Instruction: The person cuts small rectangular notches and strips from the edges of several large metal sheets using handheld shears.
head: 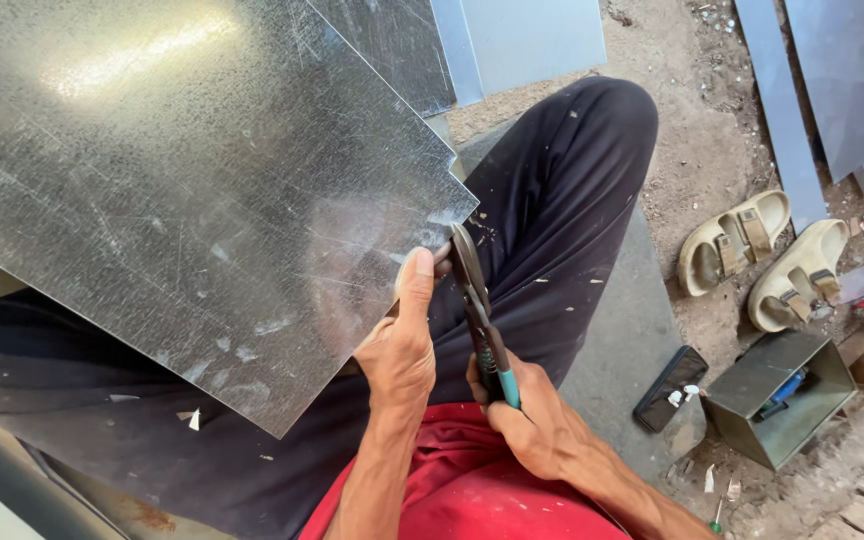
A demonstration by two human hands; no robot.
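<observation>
A large galvanised metal sheet [182, 170] lies tilted across my lap and dark trousers [552, 190]. My left hand [402, 335] pinches the sheet's near right edge, thumb on top. My right hand [532, 415] grips the teal-handled tin snips [477, 310], whose blades meet the sheet's edge just right of my left thumb. Whether the blades are biting into the metal is hard to tell.
More metal sheets [512, 40] lie ahead and strips [832, 90] at the far right. A pair of beige sandals [762, 255], a dark phone [670, 388] and an open metal box [782, 395] with a tool inside sit on the dirt floor to my right.
</observation>
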